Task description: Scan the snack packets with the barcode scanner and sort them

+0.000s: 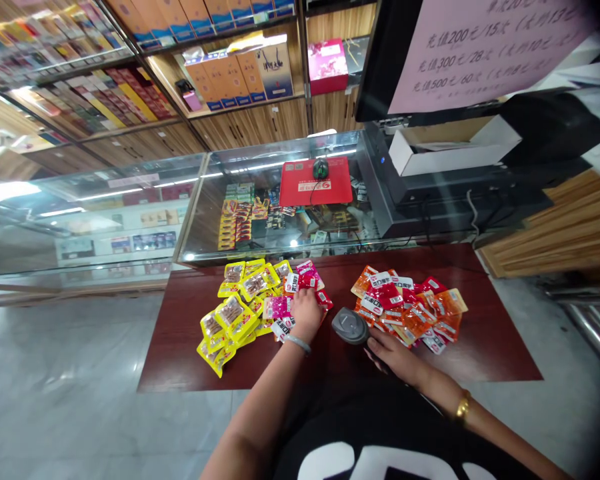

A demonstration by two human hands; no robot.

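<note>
My right hand point(394, 355) is wrapped round the handle of a dark grey barcode scanner point(350, 326), whose head points away to the left. My left hand point(306, 312) reaches onto the pink and red snack packets point(279, 307), fingers bent down and pinching a red packet point(307, 283); the fingertips are partly hidden. Left of that hand lies a loose heap of yellow snack packets point(236, 313) with clear windows. Beyond the scanner, to the right, orange and red snack packets point(420, 313) are piled together.
The packets lie on a dark red-brown tabletop point(180, 360). Behind it stands a glass display counter point(200, 233) bearing a red mouse mat point(295, 175) and a black mouse point(321, 168). A monitor point(380, 73) and a white open box point(450, 157) are at the right.
</note>
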